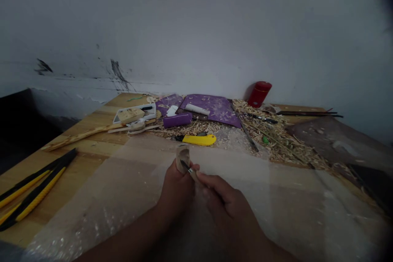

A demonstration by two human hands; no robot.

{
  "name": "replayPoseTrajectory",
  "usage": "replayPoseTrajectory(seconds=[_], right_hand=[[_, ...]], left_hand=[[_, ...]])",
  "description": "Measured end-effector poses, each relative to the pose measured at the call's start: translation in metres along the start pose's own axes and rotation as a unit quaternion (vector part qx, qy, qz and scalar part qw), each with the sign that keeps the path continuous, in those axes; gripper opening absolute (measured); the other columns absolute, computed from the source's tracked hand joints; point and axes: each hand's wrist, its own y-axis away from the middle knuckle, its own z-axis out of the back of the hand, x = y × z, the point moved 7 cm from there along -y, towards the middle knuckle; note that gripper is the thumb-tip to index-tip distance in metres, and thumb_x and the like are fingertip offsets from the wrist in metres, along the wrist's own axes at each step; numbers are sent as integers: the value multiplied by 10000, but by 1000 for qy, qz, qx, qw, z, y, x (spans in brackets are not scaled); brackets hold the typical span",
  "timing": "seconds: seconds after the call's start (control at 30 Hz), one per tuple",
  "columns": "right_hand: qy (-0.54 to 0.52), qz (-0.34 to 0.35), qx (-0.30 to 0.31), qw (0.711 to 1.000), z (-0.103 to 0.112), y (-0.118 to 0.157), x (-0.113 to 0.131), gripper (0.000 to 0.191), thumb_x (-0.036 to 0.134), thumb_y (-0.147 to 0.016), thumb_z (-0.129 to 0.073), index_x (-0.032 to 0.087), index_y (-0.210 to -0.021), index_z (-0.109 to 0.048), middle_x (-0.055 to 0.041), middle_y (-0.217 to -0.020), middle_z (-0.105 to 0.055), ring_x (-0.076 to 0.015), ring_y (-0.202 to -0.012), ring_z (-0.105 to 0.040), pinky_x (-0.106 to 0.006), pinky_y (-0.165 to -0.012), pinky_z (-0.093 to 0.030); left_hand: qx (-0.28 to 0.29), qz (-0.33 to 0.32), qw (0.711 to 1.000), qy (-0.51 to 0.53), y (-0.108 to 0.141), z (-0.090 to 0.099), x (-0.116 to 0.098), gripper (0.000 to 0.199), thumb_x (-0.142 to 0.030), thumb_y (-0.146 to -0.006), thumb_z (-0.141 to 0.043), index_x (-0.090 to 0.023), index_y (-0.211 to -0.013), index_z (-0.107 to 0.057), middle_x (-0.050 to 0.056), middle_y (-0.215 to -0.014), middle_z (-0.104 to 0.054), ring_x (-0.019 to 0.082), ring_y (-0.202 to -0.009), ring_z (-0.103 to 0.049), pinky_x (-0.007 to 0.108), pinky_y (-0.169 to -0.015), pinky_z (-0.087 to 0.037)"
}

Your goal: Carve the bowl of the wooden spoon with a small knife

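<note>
The left hand (pixel 177 190) is clenched around the lower part of a pale wooden piece (pixel 183 154), whose broad end stands up out of the fist. The right hand (pixel 227 196), just beside it, grasps a small knife (pixel 194 175) by its handle, the dark blade angled toward the wood; in this dim light the tip seems to touch the wood's face.

Beyond the grip and to its left sits a shallow white tray (pixel 154 111). In it lie a wooden block (pixel 131 115) and, toward its far right corner, a small dark object (pixel 147 108). Spoon-shaped wooden pieces (pixel 138 125) lie along the tray's near side.

Farther off, to the right of the grip, a red canister (pixel 259 94) leans near the wall; its contents cannot be seen. Directly beyond the wood lies a yellow cutter (pixel 201 140), with shavings (pixel 294 147) spread behind it and rightward.
</note>
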Motion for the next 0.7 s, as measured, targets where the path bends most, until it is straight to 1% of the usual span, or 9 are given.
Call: replayPoseTrajectory(seconds=[0.03, 0.1, 0.17, 0.2, 0.27, 0.33, 0.43, 0.57, 0.7], right_hand=[[-40, -29, 13, 999, -1, -1, -6, 279, 273, -836, -453, 253, -1085, -577, -4, -722, -615, -155, -704, -610, -258, -597, -502], [-137, -102, 43, 984, -5, -2, -18, 320, 341, -852, -433, 236, -1134, -542, 61, -520, -443, -92, -414, -459, -199, -398, -418], [-192, -144, 64, 969, -4, -3, -23, 361, 372, -860, -414, 220, -1172, -511, 100, -467, -305, -59, -327, -283, -163, -314, -298], [-182, -141, 64, 971, 0, -4, -22, 363, 368, -857, -419, 213, -1172, -514, 102, -463, -298, -57, -329, -272, -161, -315, -284], [-89, -91, 50, 991, 12, -7, -12, 331, 330, -851, -431, 216, -1140, -548, 72, -487, -418, -77, -388, -399, -180, -372, -355], [39, -6, 33, 999, 24, -8, 5, 292, 279, -852, -433, 252, -1105, -578, 5, -693, -612, -126, -616, -573, -244, -558, -467], [171, 97, 39, 980, 29, -5, 24, 331, 214, -863, -415, 318, -1153, -536, 3, -971, -650, -151, -854, -597, -289, -751, -455], [301, 132, 63, 942, 26, 1, 25, 404, 163, -851, -398, 291, -1227, -475, 6, -694, -621, -136, -595, -576, -242, -543, -422], [382, 151, 75, 909, 22, 5, 26, 395, 170, -859, -366, 245, -1232, -475, 1, -604, -554, -136, -498, -514, -244, -478, -344]], left_hand=[[10, 7, 1000, -1, 1, -2, 0, 213, -299, -669, -585, -207, -642, -396, -102, -402, -396, 67, -344, -356, 177, -355, -283], [39, 20, 999, 6, 2, -7, 1, 205, -292, -676, -565, -213, -641, -379, -104, -381, -392, 69, -321, -350, 176, -332, -269], [57, 28, 998, 11, 2, -11, 1, 188, -267, -669, -555, -218, -654, -374, -108, -362, -388, 71, -307, -345, 174, -315, -261], [58, 31, 998, 16, 1, -11, 0, 179, -260, -665, -552, -219, -667, -378, -113, -352, -379, 70, -299, -334, 172, -308, -258], [63, 36, 997, 28, 0, -12, -1, 167, -261, -659, -550, -219, -695, -392, -123, -327, -354, 65, -278, -299, 170, -292, -252], [70, 38, 996, 48, -2, -12, -4, 169, -255, -642, -552, -216, -695, -396, -127, -308, -341, 60, -267, -272, 168, -286, -249], [75, 43, 995, 50, -4, -10, -4, 163, -227, -618, -545, -216, -671, -391, -126, -291, -339, 60, -254, -265, 171, -280, -253], [81, 24, 996, -2, -6, -6, -3, 158, -240, -616, -557, -212, -667, -410, -121, -322, -365, 62, -262, -300, 177, -294, -274], [31, -27, 997, -70, -9, 5, -6, 169, -270, -623, -592, -200, -675, -447, -95, -409, -437, 67, -314, -377, 187, -341, -305]])
